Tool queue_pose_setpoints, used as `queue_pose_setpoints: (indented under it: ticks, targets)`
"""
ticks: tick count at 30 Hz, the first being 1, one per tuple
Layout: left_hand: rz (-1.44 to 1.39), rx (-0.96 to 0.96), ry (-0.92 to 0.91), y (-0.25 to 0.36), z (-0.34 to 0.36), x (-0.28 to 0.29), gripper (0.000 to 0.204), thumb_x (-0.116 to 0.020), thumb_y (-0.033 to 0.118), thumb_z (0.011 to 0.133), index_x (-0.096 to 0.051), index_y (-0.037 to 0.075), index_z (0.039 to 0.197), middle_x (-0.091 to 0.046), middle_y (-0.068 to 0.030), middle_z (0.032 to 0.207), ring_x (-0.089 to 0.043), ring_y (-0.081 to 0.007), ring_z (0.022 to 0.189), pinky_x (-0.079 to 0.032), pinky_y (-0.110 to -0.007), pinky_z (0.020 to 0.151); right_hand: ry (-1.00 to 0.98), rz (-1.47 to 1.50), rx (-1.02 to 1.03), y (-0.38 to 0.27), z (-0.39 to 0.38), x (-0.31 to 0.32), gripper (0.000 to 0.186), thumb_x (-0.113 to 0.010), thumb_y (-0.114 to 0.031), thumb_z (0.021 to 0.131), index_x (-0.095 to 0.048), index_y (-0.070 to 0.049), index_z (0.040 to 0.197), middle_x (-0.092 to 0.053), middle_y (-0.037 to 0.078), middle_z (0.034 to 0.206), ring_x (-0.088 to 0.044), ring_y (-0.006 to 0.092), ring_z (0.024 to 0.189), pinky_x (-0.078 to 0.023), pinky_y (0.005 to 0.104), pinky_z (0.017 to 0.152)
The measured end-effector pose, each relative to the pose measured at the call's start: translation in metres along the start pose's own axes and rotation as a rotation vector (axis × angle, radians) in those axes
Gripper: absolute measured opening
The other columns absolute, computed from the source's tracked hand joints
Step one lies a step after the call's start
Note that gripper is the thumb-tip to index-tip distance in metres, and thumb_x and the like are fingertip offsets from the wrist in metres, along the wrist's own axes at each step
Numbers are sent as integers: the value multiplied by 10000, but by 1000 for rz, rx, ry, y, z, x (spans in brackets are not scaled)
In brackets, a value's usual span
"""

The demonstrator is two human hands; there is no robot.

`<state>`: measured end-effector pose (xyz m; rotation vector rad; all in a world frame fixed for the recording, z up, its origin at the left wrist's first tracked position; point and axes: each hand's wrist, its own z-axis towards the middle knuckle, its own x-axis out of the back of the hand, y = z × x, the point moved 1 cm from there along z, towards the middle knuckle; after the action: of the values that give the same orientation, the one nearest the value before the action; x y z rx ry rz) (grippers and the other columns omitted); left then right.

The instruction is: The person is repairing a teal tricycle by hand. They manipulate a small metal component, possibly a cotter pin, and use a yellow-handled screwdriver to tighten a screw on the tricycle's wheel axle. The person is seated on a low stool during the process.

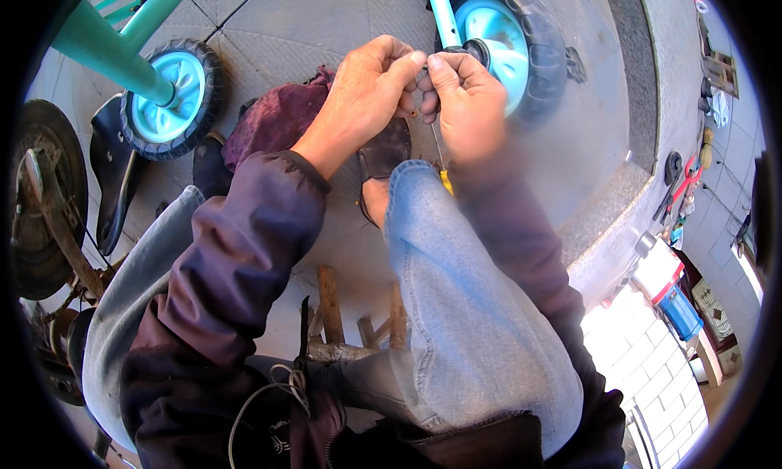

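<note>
My left hand (362,94) and my right hand (468,103) meet above my foot, thumbs and fingertips pinched together. Whatever lies between the fingertips is too small to make out. Just beyond my right hand is a turquoise wheel (494,31) with a chunky black tyre, joined to a turquoise fork arm (442,17). A crumpled maroon cloth (273,119) lies to the left of my left wrist. Below my right hand, a thin rod and a yellow piece (446,181) show beside my knee, partly hidden.
At the left are a second turquoise wheel (177,103) under a thick turquoise frame tube (122,58), a black saddle (114,176) and an old dark wheel (53,200). A wooden stool (330,306) stands beneath me. Tools (684,184) and a blue-and-white canister (669,290) line the right side.
</note>
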<state>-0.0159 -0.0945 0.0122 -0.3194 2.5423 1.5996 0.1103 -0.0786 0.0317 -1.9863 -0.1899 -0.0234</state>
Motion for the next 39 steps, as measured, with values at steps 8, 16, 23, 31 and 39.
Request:
queue_pose_setpoints:
  ticks: [8, 16, 23, 31, 39]
  targets:
    - [-176, 143, -92, -7, -2, 3, 322, -501, 296, 929, -525, 26, 754, -496, -9, 597, -457, -92, 481, -380, -230, 464, 24, -127, 174, 0, -5, -3, 159, -574, -147, 906, -609, 5, 877, -595, 18, 678, -524, 68, 523, -429, 219, 460]
    - [-53, 28, -27, -5, -1, -4, 321, -485, 292, 935, -529, 32, 750, -505, -16, 620, -469, -100, 496, -387, -233, 470, 88, 39, 0, 6, -1, 2, 156, -572, -145, 907, -611, 2, 872, -587, 13, 668, -511, 66, 504, -407, 212, 446]
    - [-225, 180, -110, -8, -3, 4, 256, -541, 229, 912, -535, 32, 749, -519, -12, 627, -496, -101, 510, -397, -233, 476, 58, -76, 157, 5, -3, -2, 161, -562, -158, 915, -606, -7, 883, -575, 13, 658, -496, 58, 494, -401, 212, 430]
    - [-108, -36, -70, -12, 0, -3, 201, -538, 208, 917, -559, 14, 866, -547, -26, 658, -523, -100, 529, -408, -224, 490, 82, 144, -39, 13, 0, 4, 159, -550, -162, 920, -595, -22, 859, -555, 3, 649, -485, 55, 483, -396, 216, 410]
    - [-211, 161, -115, -13, -3, 2, 261, -496, 240, 940, -539, 13, 818, -514, -19, 636, -482, -96, 499, -407, -226, 485, 73, 63, 18, 9, -3, -2, 163, -552, -163, 919, -593, -19, 855, -555, 2, 651, -477, 53, 477, -392, 214, 403]
